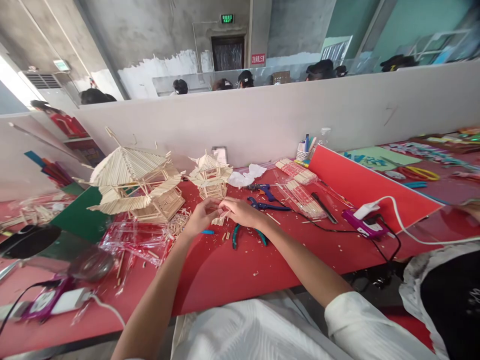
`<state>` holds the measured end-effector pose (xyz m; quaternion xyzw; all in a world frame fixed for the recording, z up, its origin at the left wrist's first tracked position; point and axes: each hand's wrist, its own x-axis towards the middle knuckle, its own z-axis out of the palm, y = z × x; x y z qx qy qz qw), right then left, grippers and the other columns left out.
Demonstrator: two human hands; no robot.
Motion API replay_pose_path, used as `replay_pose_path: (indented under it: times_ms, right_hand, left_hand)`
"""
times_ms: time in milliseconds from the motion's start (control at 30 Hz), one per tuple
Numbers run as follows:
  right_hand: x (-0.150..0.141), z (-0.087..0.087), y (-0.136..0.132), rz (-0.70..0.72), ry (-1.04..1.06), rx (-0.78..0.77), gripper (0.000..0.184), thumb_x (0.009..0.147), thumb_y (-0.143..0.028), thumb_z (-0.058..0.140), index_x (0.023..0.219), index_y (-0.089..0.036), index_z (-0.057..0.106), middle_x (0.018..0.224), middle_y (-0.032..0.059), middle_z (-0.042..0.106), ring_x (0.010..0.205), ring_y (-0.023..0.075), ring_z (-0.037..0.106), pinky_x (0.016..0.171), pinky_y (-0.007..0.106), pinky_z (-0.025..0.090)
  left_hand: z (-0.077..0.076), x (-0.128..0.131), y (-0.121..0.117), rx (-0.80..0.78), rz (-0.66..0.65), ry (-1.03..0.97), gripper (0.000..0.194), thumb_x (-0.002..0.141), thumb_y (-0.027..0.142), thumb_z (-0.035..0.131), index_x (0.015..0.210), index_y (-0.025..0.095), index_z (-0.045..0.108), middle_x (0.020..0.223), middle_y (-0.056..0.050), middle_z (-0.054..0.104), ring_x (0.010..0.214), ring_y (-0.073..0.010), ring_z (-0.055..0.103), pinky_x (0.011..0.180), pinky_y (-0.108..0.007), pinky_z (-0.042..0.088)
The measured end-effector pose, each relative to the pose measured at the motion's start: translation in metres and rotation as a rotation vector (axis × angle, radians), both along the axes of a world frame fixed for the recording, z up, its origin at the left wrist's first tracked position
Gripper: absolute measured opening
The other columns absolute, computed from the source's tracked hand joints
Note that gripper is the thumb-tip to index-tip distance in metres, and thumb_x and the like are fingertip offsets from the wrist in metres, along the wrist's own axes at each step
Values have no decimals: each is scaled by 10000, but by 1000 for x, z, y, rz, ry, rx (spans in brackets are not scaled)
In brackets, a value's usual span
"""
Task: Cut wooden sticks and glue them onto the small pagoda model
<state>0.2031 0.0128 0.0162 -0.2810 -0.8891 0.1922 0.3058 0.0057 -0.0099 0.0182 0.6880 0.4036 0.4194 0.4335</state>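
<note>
My left hand and my right hand meet over the red table, fingertips pinched together. What they hold, if anything, is too small to make out. Just beneath them lie short pale stick pieces. Teal-handled pliers rest by my right hand, their jaws hidden under it. Beyond my fingers stands a small pavilion model of wooden sticks. A larger stick pavilion is to the left. Past my right hand are a blue glue gun and a blue-handled tool.
Bundles of wrapped sticks and a dark pen-like tool lie at right. A purple power strip with cables sits near a red board. Crumpled plastic wrap and a clear jar are left. A person's sleeve shows at right.
</note>
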Motion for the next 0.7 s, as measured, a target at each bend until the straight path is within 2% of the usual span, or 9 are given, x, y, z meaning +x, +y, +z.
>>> replay_pose_path:
  times_ms: [300, 467, 600, 700]
  right_hand:
    - [4, -11, 0, 8, -44, 45, 117, 973, -156, 530, 1032, -206, 618, 1065, 54, 642, 941, 168, 613, 799, 251, 423]
    - [3, -9, -2, 17, -46, 24, 101, 989, -222, 528, 1025, -213, 623, 1056, 54, 644, 957, 172, 617, 827, 257, 431]
    - [4, -5, -5, 7, -29, -22, 130, 980, -288, 549, 1073, -217, 608, 1091, 58, 657, 977, 182, 620, 832, 274, 433]
    - [10, 1, -5, 1, -38, -62, 300, 947, -396, 600, 1184, -216, 559, 1170, 73, 653, 975, 193, 628, 804, 276, 436]
  left_hand:
    - [-9, -3, 3, -273, -21, -143, 466, 632, 386, 869, 958, 157, 626, 840, -41, 703, 768, -157, 661, 714, -255, 504]
    - [-14, -6, 4, -378, -68, -216, 490, 606, 351, 889, 981, 165, 635, 922, -56, 703, 826, -161, 675, 775, -272, 520]
    - [-15, -8, 5, -393, -68, -210, 484, 601, 366, 888, 962, 171, 631, 912, -53, 690, 806, -156, 668, 755, -275, 528]
    - [-14, -8, 6, -330, -14, -196, 472, 614, 398, 875, 947, 164, 635, 833, -27, 665, 701, -122, 625, 679, -248, 508]
